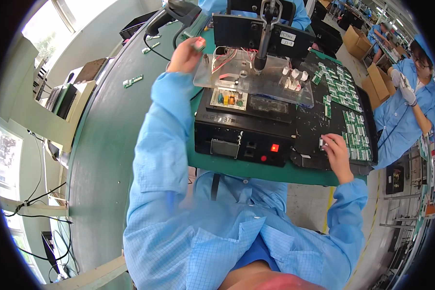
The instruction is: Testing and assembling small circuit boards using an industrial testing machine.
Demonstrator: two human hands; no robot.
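Observation:
My left hand [184, 57] is raised at the far left of a black test fixture [246, 133]. Its fingers pinch a small green circuit board [201, 47], and reddish light falls on the fingertips below a black handheld scanner [181, 13]. My right hand [338, 153] is low over a black mat at the fixture's right, its fingertips closed on a small board [322, 143] that they partly cover. A clear plate [256, 72] with wires is held above the fixture. Under it lies a board with coloured components [229, 99].
Several green boards [343, 89] lie in rows on the black mat [309, 128] at right. Loose boards [133, 81] rest on the green table [106, 154] at left. A metal press rod [264, 43] stands over the plate. A gloved co-worker [411, 96] is at right.

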